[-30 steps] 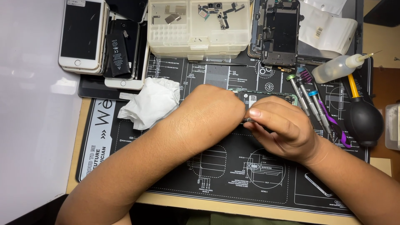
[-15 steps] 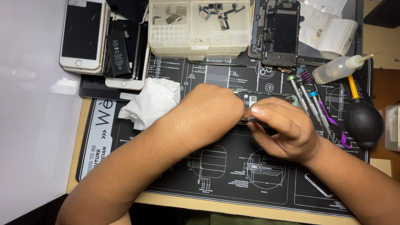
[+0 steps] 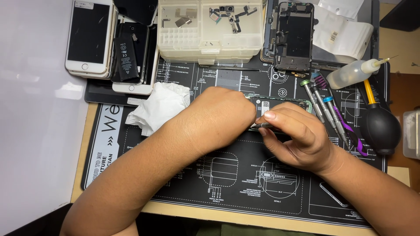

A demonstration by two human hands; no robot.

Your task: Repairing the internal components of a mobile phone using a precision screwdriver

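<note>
An opened green phone body (image 3: 280, 104) lies on the black repair mat (image 3: 227, 183), mostly covered by my hands. My left hand (image 3: 221, 116) rests knuckles-up on its left end and steadies it. My right hand (image 3: 297, 135) pinches a thin grey tool (image 3: 262, 125), whose tip sits at the phone's lower edge between the two hands. What the tip touches is hidden.
Crumpled white tissue (image 3: 157, 107) lies left of my hands. Several screwdrivers (image 3: 326, 109), a black air blower (image 3: 380, 129) and a squeeze bottle (image 3: 352, 73) lie to the right. Behind stand a clear parts tray (image 3: 210, 30), a stripped phone frame (image 3: 294, 35) and stacked phones (image 3: 89, 39).
My right hand has shifted slightly, with the thumb and tool tip nudging along the phone's edge. My left hand stays put.
</note>
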